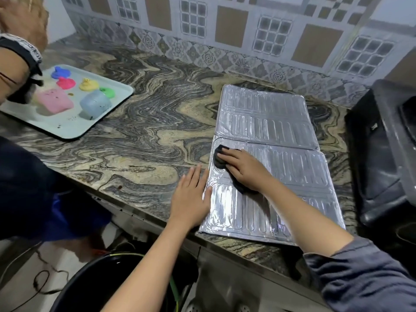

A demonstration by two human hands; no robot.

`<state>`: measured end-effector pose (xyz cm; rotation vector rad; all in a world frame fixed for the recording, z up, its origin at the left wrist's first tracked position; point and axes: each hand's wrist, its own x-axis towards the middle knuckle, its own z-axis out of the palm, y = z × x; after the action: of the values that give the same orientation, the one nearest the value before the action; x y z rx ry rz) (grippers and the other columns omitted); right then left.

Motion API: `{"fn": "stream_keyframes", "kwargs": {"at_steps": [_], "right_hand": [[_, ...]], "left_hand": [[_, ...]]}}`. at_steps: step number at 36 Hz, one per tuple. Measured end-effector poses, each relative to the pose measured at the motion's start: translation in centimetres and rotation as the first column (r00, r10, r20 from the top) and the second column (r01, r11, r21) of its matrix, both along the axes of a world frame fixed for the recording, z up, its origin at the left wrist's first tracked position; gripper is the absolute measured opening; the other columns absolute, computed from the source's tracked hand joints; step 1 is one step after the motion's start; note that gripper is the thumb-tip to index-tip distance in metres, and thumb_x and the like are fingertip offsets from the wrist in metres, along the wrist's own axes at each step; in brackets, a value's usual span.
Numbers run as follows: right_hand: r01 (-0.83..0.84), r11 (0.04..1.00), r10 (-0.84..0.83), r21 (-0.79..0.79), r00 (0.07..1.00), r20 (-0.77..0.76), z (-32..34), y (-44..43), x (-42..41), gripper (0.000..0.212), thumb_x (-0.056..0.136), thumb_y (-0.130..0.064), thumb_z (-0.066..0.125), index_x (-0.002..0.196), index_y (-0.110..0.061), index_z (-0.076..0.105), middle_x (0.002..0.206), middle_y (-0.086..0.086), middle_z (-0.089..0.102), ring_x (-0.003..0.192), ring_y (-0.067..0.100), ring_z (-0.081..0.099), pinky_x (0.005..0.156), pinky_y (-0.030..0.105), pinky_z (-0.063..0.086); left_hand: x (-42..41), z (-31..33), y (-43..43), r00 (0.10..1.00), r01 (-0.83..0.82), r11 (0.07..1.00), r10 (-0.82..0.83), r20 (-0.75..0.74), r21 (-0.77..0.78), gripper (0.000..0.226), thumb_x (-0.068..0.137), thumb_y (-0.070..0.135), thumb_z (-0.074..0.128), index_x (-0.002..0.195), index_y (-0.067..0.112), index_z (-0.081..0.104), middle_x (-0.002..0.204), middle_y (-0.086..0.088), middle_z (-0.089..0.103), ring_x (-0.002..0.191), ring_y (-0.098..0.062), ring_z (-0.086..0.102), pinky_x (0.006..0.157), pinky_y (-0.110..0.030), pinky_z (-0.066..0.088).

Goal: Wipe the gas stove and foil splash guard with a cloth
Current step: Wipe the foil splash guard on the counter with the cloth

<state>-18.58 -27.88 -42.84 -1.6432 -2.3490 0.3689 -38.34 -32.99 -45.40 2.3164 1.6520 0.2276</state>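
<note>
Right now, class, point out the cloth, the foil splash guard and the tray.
cloth [218, 158], head view, dark bunched end beyond the fingertips.
foil splash guard [265, 118], head view, ribbed far panel.
tray [67, 129], head view, bare near floor.

Your one head camera looks forward and down from close above the counter [144, 122]. The counter's front edge runs diagonally below you, the tiled wall [225, 37] lies beyond its far edge, and the floor shows nearer you.
</note>
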Motion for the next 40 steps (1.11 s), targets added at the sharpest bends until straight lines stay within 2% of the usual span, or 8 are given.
{"fn": "stream_keyframes", "kwargs": {"at_steps": [3,7,12,15,22,27,32,40], "right_hand": [[0.086,0.996,-0.086,-0.010,0.996,-0.027,-0.2,-1.4,2.5,0.040,0.094,-0.025,0.042,0.133,-0.022,0.050,0.142,0.000,0.048,0.127,0.023,0.045,0.107,0.035,0.034],[0.327,0.945,-0.328,-0.024,0.944,-0.038,-0.3,-3.1,6.3,0.038,0.095,-0.024,0.043,0.134,-0.024,0.049,0.144,-0.003,0.044,0.128,0.025,0.045,0.107,0.041,0.036],[0.617,0.786,-0.618,-0.035,0.786,-0.007,-0.5,-6.5,10.1,0.041,0.098,-0.022,0.036,0.138,-0.019,0.044,0.147,0.002,0.040,0.135,0.023,0.036,0.112,0.035,0.026],[0.741,0.672,-0.741,0.014,0.672,0.012,-1.2,-8.5,10.6,0.042,0.097,-0.020,0.034,0.137,-0.013,0.042,0.146,0.009,0.042,0.136,0.025,0.035,0.114,0.041,0.025],[0.862,0.506,-0.860,0.038,0.507,-0.051,-1.5,-11.0,6.2,0.043,0.098,-0.025,0.034,0.140,-0.017,0.039,0.150,0.007,0.035,0.138,0.026,0.030,0.116,0.041,0.013],[0.823,0.567,-0.821,0.025,0.568,-0.066,-1.4,-10.1,3.1,0.043,0.098,-0.027,0.033,0.140,-0.018,0.039,0.150,0.007,0.034,0.137,0.025,0.030,0.118,0.040,0.013],[0.714,0.700,-0.712,0.004,0.699,-0.065,-1.2,-8.6,-0.4,0.043,0.098,-0.027,0.032,0.140,-0.020,0.037,0.151,0.005,0.033,0.139,0.023,0.028,0.119,0.039,0.010],[0.315,0.948,-0.316,-0.048,0.948,-0.041,-0.5,-9.8,-2.0,0.044,0.096,-0.031,0.035,0.139,-0.025,0.041,0.150,-0.001,0.036,0.138,0.018,0.031,0.117,0.036,0.012]], "left_hand": [[0.0,0.0,0.0,1.000,0.001,1.000,-0.001,0.009,-0.004,0.055,0.099,0.043,0.013,0.149,0.027,-0.002,0.158,0.005,-0.009,0.145,-0.010,-0.013,0.119,-0.032,-0.005],[0.0,-0.1,0.0,1.000,-0.002,1.000,0.002,0.016,-0.008,0.054,0.099,0.042,0.014,0.149,0.027,-0.001,0.158,0.005,-0.008,0.145,-0.010,-0.011,0.119,-0.031,-0.005],[0.1,0.1,-0.1,1.000,-0.002,1.000,0.002,0.014,-0.002,0.053,0.100,0.040,0.014,0.149,0.027,-0.001,0.158,0.004,-0.008,0.145,-0.010,-0.011,0.119,-0.031,-0.005],[0.1,0.1,-0.1,1.000,-0.003,1.000,0.003,0.010,0.003,0.053,0.100,0.039,0.014,0.149,0.026,0.000,0.158,0.004,-0.007,0.145,-0.010,-0.010,0.119,-0.032,-0.004],[0.2,-0.1,-0.2,1.000,-0.009,1.000,0.009,0.006,0.018,0.053,0.099,0.039,0.014,0.149,0.025,0.001,0.158,0.003,-0.006,0.145,-0.011,-0.009,0.120,-0.034,-0.001],[0.2,-0.2,-0.2,1.000,-0.010,0.999,0.009,0.017,0.037,0.053,0.099,0.038,0.014,0.150,0.025,0.005,0.158,0.003,-0.003,0.146,-0.010,-0.006,0.120,-0.033,-0.001],[0.2,-0.3,-0.2,1.000,-0.007,0.999,0.006,0.021,0.053,0.053,0.099,0.037,0.015,0.150,0.024,0.007,0.158,0.003,0.000,0.146,-0.011,-0.004,0.119,-0.033,0.000],[0.1,-0.6,0.0,1.000,-0.005,0.999,0.004,0.019,0.050,0.053,0.099,0.037,0.016,0.150,0.025,0.008,0.159,0.004,0.000,0.146,-0.010,-0.003,0.119,-0.033,0.000]]}}
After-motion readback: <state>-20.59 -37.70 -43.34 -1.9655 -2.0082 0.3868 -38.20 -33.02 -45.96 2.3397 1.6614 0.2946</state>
